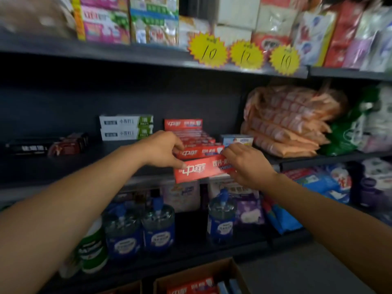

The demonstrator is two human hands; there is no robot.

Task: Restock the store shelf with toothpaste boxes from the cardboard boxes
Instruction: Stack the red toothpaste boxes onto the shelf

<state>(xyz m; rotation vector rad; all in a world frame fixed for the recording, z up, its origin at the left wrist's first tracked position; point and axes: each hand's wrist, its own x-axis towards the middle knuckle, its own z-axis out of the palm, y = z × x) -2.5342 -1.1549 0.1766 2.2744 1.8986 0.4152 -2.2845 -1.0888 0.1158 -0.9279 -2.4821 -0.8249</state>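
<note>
A red toothpaste box [201,169] is held level at the front edge of the dark middle shelf [106,153]. My left hand [163,150] pinches its left end and my right hand [247,165] grips its right end. Just behind it a stack of matching red toothpaste boxes [192,137] stands on the shelf. Two white and green toothpaste boxes [126,127] lie stacked to the left of the red ones. On the floor at the bottom, an open cardboard box [203,274] holds more red toothpaste boxes [192,287].
Dark boxes [48,146] lie at the shelf's far left, orange packets [284,122] pile at the right. Yellow price tags [209,50] hang from the upper shelf. Blue-capped bottles [137,228] stand on the lower shelf.
</note>
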